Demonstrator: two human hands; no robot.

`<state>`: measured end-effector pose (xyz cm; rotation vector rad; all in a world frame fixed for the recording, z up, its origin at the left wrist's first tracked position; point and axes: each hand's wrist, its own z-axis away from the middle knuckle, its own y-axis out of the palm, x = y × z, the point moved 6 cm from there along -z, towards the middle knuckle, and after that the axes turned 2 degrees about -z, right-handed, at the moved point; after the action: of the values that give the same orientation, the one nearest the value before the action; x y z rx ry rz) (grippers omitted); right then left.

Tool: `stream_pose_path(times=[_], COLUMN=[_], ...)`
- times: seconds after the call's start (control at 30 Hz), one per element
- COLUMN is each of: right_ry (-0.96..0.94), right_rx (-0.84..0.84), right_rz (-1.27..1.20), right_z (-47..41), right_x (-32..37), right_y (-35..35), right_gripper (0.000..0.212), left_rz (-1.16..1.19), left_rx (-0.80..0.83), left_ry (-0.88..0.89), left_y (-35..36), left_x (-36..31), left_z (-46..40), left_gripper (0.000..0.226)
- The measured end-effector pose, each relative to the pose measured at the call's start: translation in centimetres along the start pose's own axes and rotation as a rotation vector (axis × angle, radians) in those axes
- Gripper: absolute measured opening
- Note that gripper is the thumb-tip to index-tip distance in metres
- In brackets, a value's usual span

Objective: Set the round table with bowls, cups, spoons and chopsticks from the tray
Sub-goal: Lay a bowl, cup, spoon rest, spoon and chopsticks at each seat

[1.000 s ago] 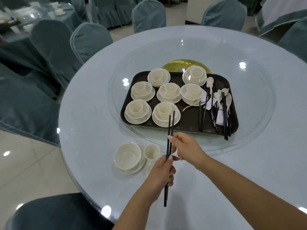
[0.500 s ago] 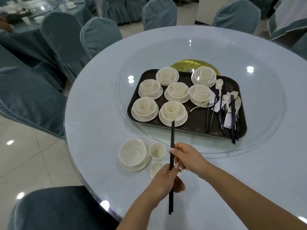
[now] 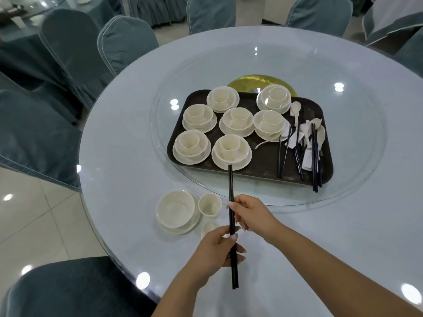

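Note:
Both hands hold one pair of black chopsticks [image 3: 231, 193] that points away from me over the near table edge. My left hand [image 3: 217, 252] grips the pair low down, and my right hand [image 3: 251, 216] pinches it higher up. Left of the chopsticks sit a cream bowl on its saucer [image 3: 176, 210], a small cup [image 3: 209, 205] and a white spoon [image 3: 207, 228], partly hidden by my left hand. The dark tray [image 3: 263, 161] on the glass turntable [image 3: 354, 138] carries several bowl-and-cup sets [image 3: 191, 147], white spoons [image 3: 295, 110] and more black chopsticks [image 3: 315, 161].
The round table [image 3: 119, 156] has a pale blue cloth under glass. Blue-covered chairs ring it: one right below me [image 3: 68, 291], others at the left [image 3: 34, 133] and far side [image 3: 210, 12]. A gold disc [image 3: 242, 82] shows behind the tray.
The two chopsticks, slightly splayed a second ago, now lie together as one straight pair. My left hand has slid a little lower on them. The place setting has not moved.

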<state>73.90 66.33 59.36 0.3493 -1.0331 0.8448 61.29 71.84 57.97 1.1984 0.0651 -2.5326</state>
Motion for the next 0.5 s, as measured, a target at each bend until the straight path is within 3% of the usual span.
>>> stream_pose_path(times=[0.27,0.5], right_ry=[0.081,0.171], right_rx=[0.073,0.002], right_rz=[0.085,0.120], right_z=[-0.1,-0.6], right_x=[-3.1,-6.5], right_y=[0.5,1.0], right_gripper=[0.022,0.025], left_rz=[-0.097,-0.661], left_rx=[-0.038,-0.256], left_ry=[-0.090,0.001], left_y=[0.1,0.0], left_x=[2.8,5.1], left_z=[-0.3,-1.0], left_gripper=[0.019,0.006])
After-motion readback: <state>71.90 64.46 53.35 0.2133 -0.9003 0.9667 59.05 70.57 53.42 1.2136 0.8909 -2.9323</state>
